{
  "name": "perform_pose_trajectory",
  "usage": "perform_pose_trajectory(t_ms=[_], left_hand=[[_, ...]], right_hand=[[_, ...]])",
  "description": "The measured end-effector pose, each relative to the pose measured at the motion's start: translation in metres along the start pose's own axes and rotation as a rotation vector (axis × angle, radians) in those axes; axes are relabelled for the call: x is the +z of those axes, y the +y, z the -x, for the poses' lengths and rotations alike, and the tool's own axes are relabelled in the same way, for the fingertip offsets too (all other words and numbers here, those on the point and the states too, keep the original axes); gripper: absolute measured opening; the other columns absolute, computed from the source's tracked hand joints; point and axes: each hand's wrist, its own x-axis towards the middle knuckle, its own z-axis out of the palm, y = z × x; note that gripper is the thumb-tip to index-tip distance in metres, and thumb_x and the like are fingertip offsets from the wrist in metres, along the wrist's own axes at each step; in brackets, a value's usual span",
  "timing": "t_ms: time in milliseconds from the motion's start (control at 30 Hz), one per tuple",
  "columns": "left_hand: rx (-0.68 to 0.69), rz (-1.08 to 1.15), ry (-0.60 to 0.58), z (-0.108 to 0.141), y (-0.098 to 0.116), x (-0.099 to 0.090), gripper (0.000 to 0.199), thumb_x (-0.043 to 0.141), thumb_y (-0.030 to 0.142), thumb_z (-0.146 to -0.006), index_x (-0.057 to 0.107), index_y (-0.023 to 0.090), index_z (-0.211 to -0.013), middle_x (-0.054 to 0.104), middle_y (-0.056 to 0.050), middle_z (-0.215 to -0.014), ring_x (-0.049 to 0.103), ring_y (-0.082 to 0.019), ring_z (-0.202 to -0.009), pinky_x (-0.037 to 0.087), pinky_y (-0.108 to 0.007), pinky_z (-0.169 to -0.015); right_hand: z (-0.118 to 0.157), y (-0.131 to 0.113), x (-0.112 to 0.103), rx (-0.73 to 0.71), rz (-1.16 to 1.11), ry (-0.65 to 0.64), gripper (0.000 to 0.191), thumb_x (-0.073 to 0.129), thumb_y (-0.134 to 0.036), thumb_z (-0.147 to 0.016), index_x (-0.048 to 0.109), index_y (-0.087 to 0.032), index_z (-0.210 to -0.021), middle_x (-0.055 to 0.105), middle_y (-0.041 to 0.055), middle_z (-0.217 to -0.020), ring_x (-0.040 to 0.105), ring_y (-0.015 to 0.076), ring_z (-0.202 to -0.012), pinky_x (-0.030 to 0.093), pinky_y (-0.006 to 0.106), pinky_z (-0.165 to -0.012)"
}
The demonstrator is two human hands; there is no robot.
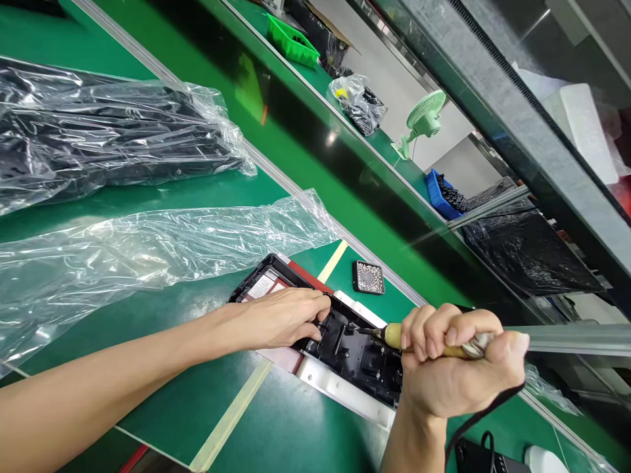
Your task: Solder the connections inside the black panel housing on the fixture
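Note:
A black plastic housing (pixel 359 355) lies open side up between white blocks (pixel 345 393), with several small metal inserts inside it. My right hand (pixel 451 364) is closed round the yellow handle of a soldering iron (pixel 393 335), which has a black cord. The iron's metal tip points into the housing's middle. My left hand (pixel 288 318) reaches over the housing's left part, thumb and fingers pinched just above its inside. What they hold, if anything, is hidden. Behind the housing sits a small black tray (pixel 369 277) of tiny metal parts.
Clear plastic bags (pixel 162 246) lie at left, with a large bag of black parts (pixel 113 131) behind. A metal frame bar (pixel 566 339) is close to my right hand. At lower right are a black box (pixel 486 456) and a white round object (pixel 543 460).

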Motion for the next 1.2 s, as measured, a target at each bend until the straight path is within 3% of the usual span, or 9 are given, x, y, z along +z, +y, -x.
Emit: perform_pose_trajectory(t_ms=[400, 800, 1200], left_hand=[[0.017, -0.008, 0.013, 0.0019, 0.0008, -0.0015, 0.014, 0.061, 0.03, -0.093, 0.053, 0.019, -0.096, 0.06, -0.001, -0.095, 0.052, -0.015, -0.078, 0.031, -0.029, -0.065], [-0.013, 0.012, 0.001, 0.0, 0.0012, -0.0001, 0.013, 0.06, 0.03, -0.093, 0.053, 0.019, -0.097, 0.06, -0.002, -0.097, 0.055, -0.016, -0.082, 0.032, -0.029, -0.067], [-0.016, 0.001, 0.007, 0.0025, 0.0007, 0.0005, 0.014, 0.059, 0.032, -0.094, 0.053, 0.02, -0.097, 0.059, 0.0, -0.096, 0.051, -0.014, -0.078, 0.032, -0.028, -0.067]], right_hand=[[-0.001, 0.006, 0.0035, 0.067, 0.0, 0.074, 0.047, 0.025, -0.035, -0.105, 0.039, -0.016, -0.064, 0.029, -0.004, -0.047, 0.031, 0.0076, -0.036, 0.033, 0.021, -0.033], [-0.0033, 0.0088, -0.0012, 0.101, -0.032, -0.016, 0.05, 0.026, -0.044, -0.106, 0.038, -0.016, -0.066, 0.028, -0.0044, -0.047, 0.03, 0.0072, -0.037, 0.033, 0.02, -0.034], [-0.0015, 0.0096, 0.0038, 0.086, -0.053, 0.007, 0.048, 0.032, -0.044, -0.106, 0.041, -0.016, -0.067, 0.029, -0.0047, -0.048, 0.03, 0.0072, -0.038, 0.033, 0.02, -0.035]])
